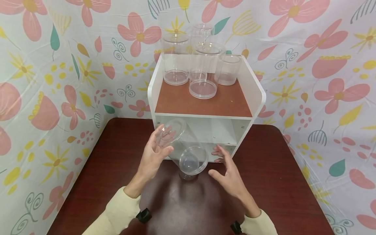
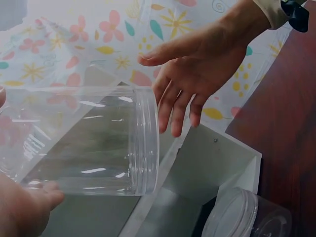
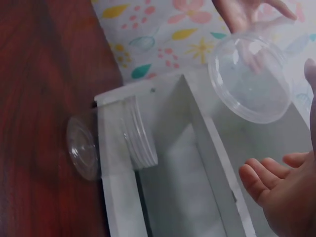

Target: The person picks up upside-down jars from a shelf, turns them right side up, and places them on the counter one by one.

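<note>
The left hand (image 1: 150, 159) grips one end of a clear jar (image 1: 184, 143), which is tilted in the air before the white shelf (image 1: 173, 102), while the right hand (image 1: 230, 176), its fingers relaxed and spread, is near the other end.

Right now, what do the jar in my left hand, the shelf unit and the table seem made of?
The jar looks like glossy plastic, maybe glass: transparent, with highlights. The shelf unit: perhaps smooth laminated board, given its flat panels. The table: wood or laminate, softly shiny, with grain-like streaks.
</note>
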The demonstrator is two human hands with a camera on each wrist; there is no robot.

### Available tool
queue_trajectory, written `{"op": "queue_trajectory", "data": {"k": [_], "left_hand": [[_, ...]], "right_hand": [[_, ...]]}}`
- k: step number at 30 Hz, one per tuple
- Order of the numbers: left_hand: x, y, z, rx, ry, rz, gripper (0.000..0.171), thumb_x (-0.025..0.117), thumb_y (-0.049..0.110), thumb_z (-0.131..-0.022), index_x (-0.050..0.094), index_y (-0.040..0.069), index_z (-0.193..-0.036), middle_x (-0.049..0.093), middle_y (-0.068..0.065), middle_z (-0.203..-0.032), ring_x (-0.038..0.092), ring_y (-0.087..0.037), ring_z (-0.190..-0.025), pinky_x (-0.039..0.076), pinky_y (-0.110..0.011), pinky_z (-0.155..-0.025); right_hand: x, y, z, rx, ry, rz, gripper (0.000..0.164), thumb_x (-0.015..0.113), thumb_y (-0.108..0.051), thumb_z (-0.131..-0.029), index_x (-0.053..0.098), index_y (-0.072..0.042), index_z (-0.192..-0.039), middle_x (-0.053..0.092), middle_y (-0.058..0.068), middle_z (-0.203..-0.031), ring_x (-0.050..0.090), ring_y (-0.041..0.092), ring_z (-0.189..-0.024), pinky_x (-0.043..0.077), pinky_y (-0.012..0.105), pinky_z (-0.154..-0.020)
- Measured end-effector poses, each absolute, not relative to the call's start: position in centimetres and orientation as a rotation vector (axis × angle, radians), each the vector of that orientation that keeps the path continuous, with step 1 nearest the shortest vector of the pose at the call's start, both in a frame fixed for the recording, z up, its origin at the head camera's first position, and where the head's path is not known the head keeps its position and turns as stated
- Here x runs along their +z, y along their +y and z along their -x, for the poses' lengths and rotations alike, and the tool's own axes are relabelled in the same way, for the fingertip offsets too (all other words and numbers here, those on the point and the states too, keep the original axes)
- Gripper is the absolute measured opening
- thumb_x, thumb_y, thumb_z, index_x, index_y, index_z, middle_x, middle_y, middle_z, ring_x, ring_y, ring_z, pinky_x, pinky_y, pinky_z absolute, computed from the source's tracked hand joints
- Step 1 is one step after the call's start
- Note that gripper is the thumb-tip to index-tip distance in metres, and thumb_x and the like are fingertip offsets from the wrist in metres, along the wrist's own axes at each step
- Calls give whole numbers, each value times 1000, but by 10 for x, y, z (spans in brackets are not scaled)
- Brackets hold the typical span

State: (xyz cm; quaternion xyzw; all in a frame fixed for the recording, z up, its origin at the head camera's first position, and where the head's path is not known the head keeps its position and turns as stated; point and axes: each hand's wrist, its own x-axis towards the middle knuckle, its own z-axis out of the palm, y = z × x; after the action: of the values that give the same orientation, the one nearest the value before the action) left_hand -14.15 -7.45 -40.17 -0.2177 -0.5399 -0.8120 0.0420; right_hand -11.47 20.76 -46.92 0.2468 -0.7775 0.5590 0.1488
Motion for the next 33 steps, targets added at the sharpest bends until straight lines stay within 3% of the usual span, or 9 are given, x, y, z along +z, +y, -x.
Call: {"op": "queue_trajectory", "data": {"k": [6, 12, 14, 19, 23, 26, 33], "left_hand": [[-406, -71, 141, -2482, -1609, 682, 101, 83, 26, -90, 17, -9, -158, 35, -33, -157, 56, -14, -134, 41, -28, -112], [-408, -68, 140, -2459, -1569, 707, 101, 83, 30, -90, 19, -11, -157, 36, -33, -156, 55, -17, -135, 41, -29, -112], [-409, -67, 139, -2459, -1557, 708, 100, 83, 31, -90, 21, -10, -157, 37, -32, -156, 55, -18, -135, 41, -30, -112], [-410, -66, 137, -2471, -1528, 702, 99, 83, 32, -90, 21, -8, -157, 38, -30, -156, 56, -19, -135, 40, -33, -114], [-411, -64, 135, -2493, -1512, 689, 99, 82, 31, -90, 21, -7, -158, 43, -22, -155, 56, -19, -135, 40, -33, -113], [-412, -63, 134, -2507, -1496, 689, 97, 82, 28, -91, 21, -8, -157, 46, -15, -153, 56, -19, -135, 41, -33, -113], [-417, -62, 132, -2539, -1452, 684, 92, 82, 23, -91, 23, -7, -156, 45, -15, -154, 55, -19, -135, 40, -35, -114]], "right_hand": [[-473, 200, 113, 1668, -2336, -706, 97, 86, -12, -84, 27, 2, -160, 45, 22, -154, 57, 24, -124, 46, 31, -103], [-472, 192, 110, 1682, -2471, -613, 109, 88, -45, -81, 25, -10, -164, 47, 19, -155, 61, 37, -121, 43, 49, -107], [-471, 190, 111, 1701, -2474, -623, 113, 88, -51, -79, 24, -10, -164, 47, 18, -155, 58, 38, -127, 41, 45, -110], [-467, 184, 114, 1787, -2430, -664, 117, 94, -41, -75, 23, -16, -165, 38, 10, -162, 42, 35, -144, 33, 29, -115], [-466, 182, 116, 1773, -2450, -642, 119, 97, -34, -71, 25, -23, -165, 37, 6, -162, 39, 30, -146, 31, 45, -117], [-465, 181, 116, 1745, -2476, -617, 121, 98, -35, -69, 25, -26, -164, 43, 3, -157, 42, 27, -143, 31, 56, -115], [-467, 181, 118, 1754, -2455, -657, 115, 98, -25, -70, 28, -29, -162, 52, -1, -148, 49, 25, -135, 36, 56, -112]]}}
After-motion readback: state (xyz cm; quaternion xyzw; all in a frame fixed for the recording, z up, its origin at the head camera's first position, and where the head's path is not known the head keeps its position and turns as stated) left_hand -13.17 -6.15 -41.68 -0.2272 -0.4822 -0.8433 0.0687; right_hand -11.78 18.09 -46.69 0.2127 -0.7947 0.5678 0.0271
